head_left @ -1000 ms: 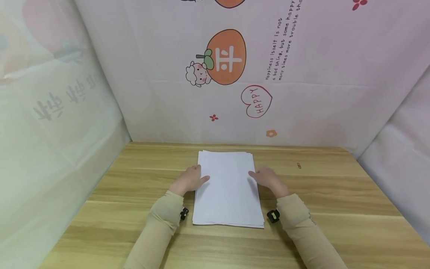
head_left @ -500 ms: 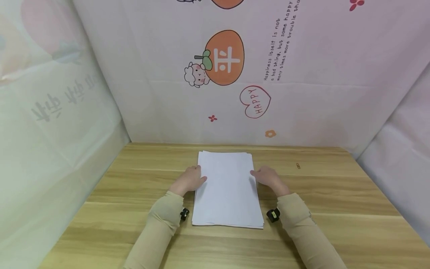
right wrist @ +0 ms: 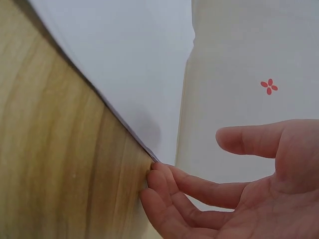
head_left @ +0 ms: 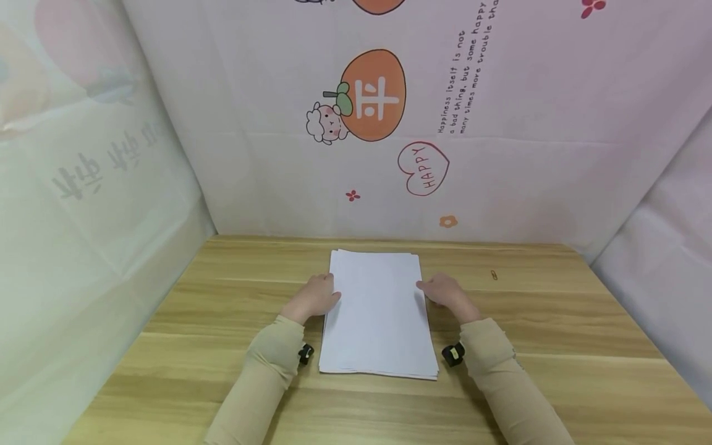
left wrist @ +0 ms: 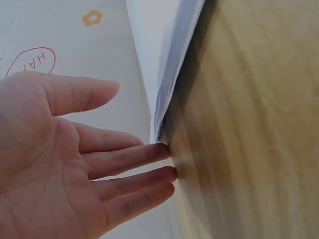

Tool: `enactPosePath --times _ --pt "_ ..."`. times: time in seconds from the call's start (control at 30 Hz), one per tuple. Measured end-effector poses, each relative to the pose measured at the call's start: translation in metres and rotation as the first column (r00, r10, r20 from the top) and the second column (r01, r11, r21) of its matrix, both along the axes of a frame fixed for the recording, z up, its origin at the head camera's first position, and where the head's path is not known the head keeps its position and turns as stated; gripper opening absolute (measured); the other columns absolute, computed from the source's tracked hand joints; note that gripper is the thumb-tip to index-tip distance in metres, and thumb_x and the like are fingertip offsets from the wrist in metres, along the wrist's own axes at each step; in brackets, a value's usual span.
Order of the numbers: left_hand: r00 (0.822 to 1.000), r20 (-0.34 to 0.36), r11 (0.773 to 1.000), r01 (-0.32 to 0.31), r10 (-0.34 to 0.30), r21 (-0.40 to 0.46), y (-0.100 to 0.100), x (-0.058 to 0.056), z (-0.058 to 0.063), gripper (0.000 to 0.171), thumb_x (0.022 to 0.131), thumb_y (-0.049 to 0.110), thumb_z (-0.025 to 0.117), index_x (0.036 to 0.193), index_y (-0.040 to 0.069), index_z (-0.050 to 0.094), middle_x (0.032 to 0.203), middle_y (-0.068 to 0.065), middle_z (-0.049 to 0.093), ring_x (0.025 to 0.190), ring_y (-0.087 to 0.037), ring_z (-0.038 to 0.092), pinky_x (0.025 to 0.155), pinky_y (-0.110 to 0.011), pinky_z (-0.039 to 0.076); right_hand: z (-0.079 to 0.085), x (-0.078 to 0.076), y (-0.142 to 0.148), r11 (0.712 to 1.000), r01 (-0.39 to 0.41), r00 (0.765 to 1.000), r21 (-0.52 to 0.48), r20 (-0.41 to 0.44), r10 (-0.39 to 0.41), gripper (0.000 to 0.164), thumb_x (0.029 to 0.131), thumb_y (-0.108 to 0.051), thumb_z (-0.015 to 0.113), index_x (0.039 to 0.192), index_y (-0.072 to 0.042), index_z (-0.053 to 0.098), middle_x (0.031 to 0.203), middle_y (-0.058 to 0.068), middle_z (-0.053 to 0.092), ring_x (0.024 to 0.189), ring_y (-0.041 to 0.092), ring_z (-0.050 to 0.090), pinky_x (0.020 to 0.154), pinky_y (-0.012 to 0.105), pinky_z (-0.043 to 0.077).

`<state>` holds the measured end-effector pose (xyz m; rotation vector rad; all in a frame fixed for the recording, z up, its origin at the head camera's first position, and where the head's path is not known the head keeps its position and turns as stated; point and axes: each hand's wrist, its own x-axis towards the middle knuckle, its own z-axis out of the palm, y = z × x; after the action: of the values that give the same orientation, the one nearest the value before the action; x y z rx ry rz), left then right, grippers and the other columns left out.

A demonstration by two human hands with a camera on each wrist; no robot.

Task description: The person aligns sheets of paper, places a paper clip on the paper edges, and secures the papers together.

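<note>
A stack of white paper sheets (head_left: 378, 315) lies on the wooden table, its edges slightly uneven at the top and bottom. Along its left edge is my left hand (head_left: 316, 296); the left wrist view shows nearly straight fingers (left wrist: 132, 158) with the tips against the stack's side, the thumb raised apart. At the opposite edge sits my right hand (head_left: 445, 293). Its fingertips (right wrist: 158, 175) touch the paper's side in the right wrist view, the fingers lightly bent and the thumb held away from the sheets. Neither hand pinches the paper.
A small paper clip (head_left: 494, 275) lies on the table (head_left: 556, 321), right of the stack. White printed cloth (head_left: 278, 179) hangs behind the table's far edge, with more cloth at both sides. A dark wrist camera (head_left: 453, 354) sits beneath the right sleeve.
Both thumbs have drawn slightly outward from over the paper's side edges. The stack has shifted only a little, and the paper clip still lies in its place.
</note>
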<state>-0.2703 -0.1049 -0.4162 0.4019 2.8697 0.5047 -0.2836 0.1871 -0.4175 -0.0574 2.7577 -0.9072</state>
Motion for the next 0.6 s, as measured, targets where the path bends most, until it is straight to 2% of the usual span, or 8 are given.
enactPosePath --times 0.1,0.27,0.6 --pt "1.000 -0.001 1.000 0.009 -0.009 0.000 0.0002 0.0000 -0.0003 0.057 0.100 0.023 0.043 0.141 -0.014 0.028 0.145 -0.030 0.035 0.136 -0.040 0.033 0.112 -0.046 0.028 0.0002 -0.0001 -0.0004 1.000 0.005 1.000 0.004 0.012 -0.005 0.050 0.096 -0.033 0.047 0.051 -0.017 0.032 0.047 -0.007 0.031 0.048 0.011 0.040 0.055 0.026 0.037" --pt "1.000 0.006 1.000 0.016 -0.016 0.004 0.0004 0.0000 -0.0023 0.057 0.101 0.023 0.042 0.141 -0.014 0.028 0.146 -0.029 0.034 0.137 -0.040 0.032 0.112 -0.045 0.027 0.0017 0.0016 -0.0024 0.999 0.009 0.999 -0.036 0.031 -0.007 0.050 0.095 -0.033 0.047 0.049 -0.017 0.035 0.045 -0.007 0.033 0.045 0.009 0.033 0.055 0.025 0.036" --pt "1.000 0.000 1.000 0.011 -0.011 -0.001 0.0027 0.0000 -0.0035 0.057 0.100 0.023 0.043 0.141 -0.013 0.028 0.146 -0.028 0.034 0.137 -0.039 0.032 0.113 -0.045 0.027 0.0001 0.0003 -0.0018 0.998 0.012 0.999 -0.060 0.040 -0.009 0.051 0.096 -0.030 0.046 0.048 -0.017 0.035 0.045 -0.006 0.034 0.045 0.009 0.031 0.053 0.024 0.035"
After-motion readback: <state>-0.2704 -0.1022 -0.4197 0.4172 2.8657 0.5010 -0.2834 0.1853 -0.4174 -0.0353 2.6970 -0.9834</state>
